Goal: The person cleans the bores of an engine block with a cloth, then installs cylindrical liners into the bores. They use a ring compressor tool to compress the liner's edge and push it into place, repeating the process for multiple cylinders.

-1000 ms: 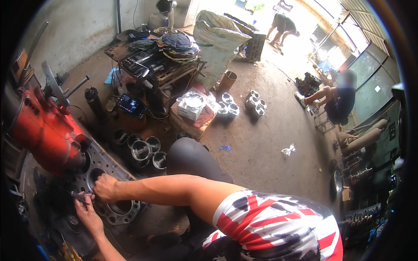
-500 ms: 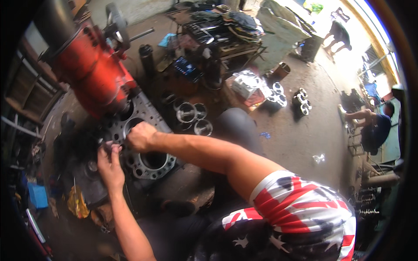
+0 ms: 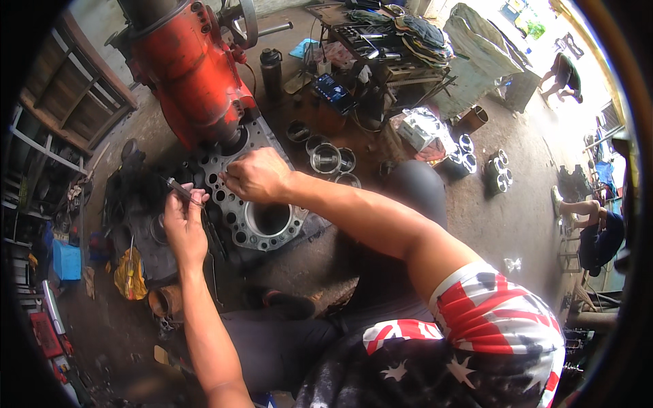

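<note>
The left hand point(image 3: 185, 228) pinches a slim dark tool point(image 3: 179, 188) between thumb and fingers, tilted, just beside the left edge of a grey engine block point(image 3: 235, 205). The right hand point(image 3: 262, 175) is curled over the block's deck, fingers bunched; whether they grip anything I cannot tell. Below it opens a round cylinder bore point(image 3: 272, 219). A red machine point(image 3: 201, 75) stands over the block's far end.

Left of the block, a yellow plastic bag point(image 3: 129, 275) lies near a rust-brown sleeve point(image 3: 163, 300); the bag's contents are unclear. Farther left sits a blue box point(image 3: 67, 260).

Beyond the block, metal pistons point(image 3: 326, 158) cluster on the floor. A dark lidded bottle point(image 3: 271, 73) stands upright near a phone point(image 3: 333, 93), its lit screen too small to read. A white box point(image 3: 418, 132) sits among clear plastic, any print illegible. Behind, a cluttered surface point(image 3: 401, 71) carries hand tools point(image 3: 373, 44) and stacked cloths point(image 3: 423, 35).
</note>
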A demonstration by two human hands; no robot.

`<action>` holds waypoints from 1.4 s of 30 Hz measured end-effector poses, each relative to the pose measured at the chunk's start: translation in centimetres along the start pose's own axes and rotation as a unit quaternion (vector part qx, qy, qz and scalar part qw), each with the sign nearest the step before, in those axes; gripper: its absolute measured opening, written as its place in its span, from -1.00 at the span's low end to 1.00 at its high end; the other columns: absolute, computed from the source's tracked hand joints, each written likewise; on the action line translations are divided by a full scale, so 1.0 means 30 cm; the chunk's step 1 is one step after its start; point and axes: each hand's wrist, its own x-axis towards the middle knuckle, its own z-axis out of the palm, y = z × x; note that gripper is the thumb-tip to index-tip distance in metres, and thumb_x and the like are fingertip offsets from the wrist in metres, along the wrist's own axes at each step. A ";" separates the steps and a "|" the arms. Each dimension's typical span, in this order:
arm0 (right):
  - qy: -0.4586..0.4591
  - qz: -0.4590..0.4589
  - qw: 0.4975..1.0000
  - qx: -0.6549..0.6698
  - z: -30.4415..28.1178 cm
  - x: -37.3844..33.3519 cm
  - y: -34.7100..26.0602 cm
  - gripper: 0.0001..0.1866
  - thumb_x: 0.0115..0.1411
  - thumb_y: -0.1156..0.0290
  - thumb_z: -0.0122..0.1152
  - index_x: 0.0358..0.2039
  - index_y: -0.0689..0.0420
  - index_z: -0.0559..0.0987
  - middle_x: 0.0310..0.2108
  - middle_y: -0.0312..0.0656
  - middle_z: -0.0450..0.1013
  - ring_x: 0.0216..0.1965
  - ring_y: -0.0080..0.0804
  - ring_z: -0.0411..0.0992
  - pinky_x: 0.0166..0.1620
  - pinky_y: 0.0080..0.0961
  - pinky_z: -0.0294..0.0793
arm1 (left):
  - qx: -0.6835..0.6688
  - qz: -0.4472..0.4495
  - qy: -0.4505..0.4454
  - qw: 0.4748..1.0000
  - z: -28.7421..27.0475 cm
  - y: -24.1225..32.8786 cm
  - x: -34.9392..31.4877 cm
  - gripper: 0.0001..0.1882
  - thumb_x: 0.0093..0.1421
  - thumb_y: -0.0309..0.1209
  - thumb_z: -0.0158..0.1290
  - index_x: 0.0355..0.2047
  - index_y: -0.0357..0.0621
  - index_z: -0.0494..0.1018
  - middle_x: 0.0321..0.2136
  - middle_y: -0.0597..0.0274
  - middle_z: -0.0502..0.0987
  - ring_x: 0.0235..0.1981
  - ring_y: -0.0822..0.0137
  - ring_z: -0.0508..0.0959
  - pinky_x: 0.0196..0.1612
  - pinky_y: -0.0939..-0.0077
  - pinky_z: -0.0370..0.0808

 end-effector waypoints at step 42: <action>0.211 0.356 0.899 -0.144 -0.418 -0.579 0.970 -0.70 0.16 0.23 0.42 -0.19 0.16 0.76 -0.27 0.02 0.59 -0.16 0.02 0.56 -0.06 -0.17 0.52 | 0.384 0.002 -0.241 0.891 0.163 0.023 -0.115 -0.74 0.08 -0.46 0.33 -0.22 -0.27 0.61 -0.27 0.05 0.56 -0.23 -0.06 0.61 -0.15 0.13 0.55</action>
